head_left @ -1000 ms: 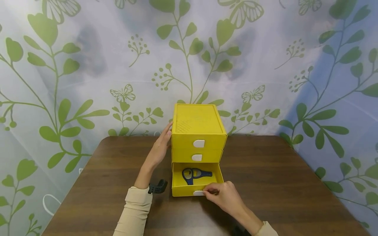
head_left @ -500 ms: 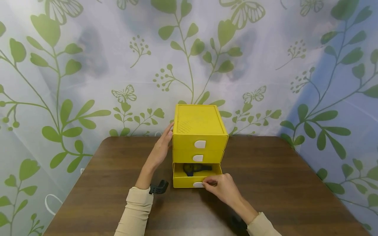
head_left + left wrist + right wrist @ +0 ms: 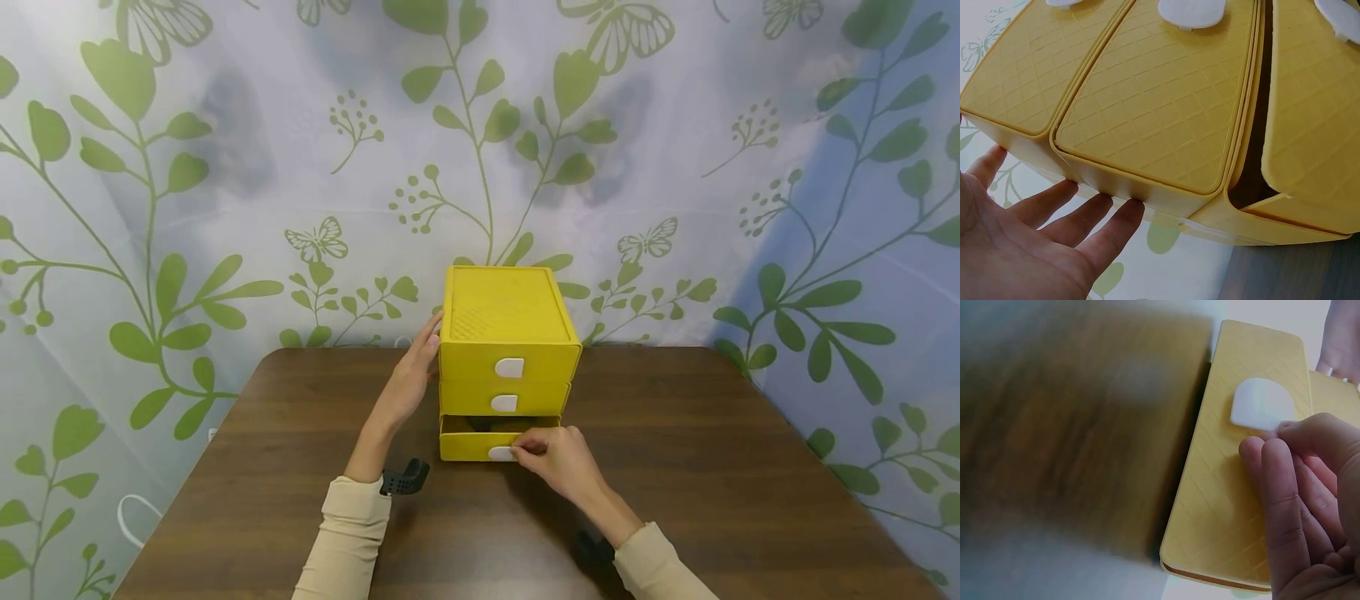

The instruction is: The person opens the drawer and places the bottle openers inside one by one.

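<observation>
A yellow three-drawer box (image 3: 510,304) stands on the table, each drawer with a white tab handle. Its bottom drawer (image 3: 463,447) is pulled partly out; a dark item inside is mostly hidden. With thumb and fingers my right hand (image 3: 566,467) pinches the edge of that drawer's white tab (image 3: 1263,403). My left hand (image 3: 405,385) rests with extended fingers against the box's left side, and in the left wrist view the fingertips (image 3: 1129,211) touch the side wall. The upper two drawers are closed.
The brown wooden table (image 3: 300,433) spreads around the box. Behind it hangs a pale curtain (image 3: 315,150) with green leaves and butterflies. A dark band (image 3: 405,477) sits at the left wrist.
The bottom drawer has slid inward, my right hand moving with it on the tab. The blue item inside has gone from plainly visible to mostly hidden. My left hand stays put.
</observation>
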Demonstrator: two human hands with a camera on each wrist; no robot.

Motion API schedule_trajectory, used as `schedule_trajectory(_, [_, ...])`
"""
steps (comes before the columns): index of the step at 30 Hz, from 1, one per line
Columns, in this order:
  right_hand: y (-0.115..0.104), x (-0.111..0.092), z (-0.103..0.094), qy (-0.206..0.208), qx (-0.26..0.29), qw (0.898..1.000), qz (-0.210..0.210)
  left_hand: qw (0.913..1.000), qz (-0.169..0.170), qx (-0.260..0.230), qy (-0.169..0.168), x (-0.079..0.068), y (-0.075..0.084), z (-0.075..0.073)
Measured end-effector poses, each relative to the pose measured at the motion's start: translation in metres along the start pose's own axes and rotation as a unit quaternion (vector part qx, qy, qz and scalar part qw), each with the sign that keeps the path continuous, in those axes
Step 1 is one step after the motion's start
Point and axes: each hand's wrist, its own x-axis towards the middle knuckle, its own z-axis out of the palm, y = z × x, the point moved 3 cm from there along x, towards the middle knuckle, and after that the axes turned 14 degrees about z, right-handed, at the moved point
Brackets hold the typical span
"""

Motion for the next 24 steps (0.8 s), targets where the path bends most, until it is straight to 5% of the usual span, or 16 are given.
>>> schedule_trajectory(24, [0.009,0.020,0.005,0.017,0.008,0.999,0.030,0.9999,-0.008,0.008,-0.004,0.000,0.002,-0.001])
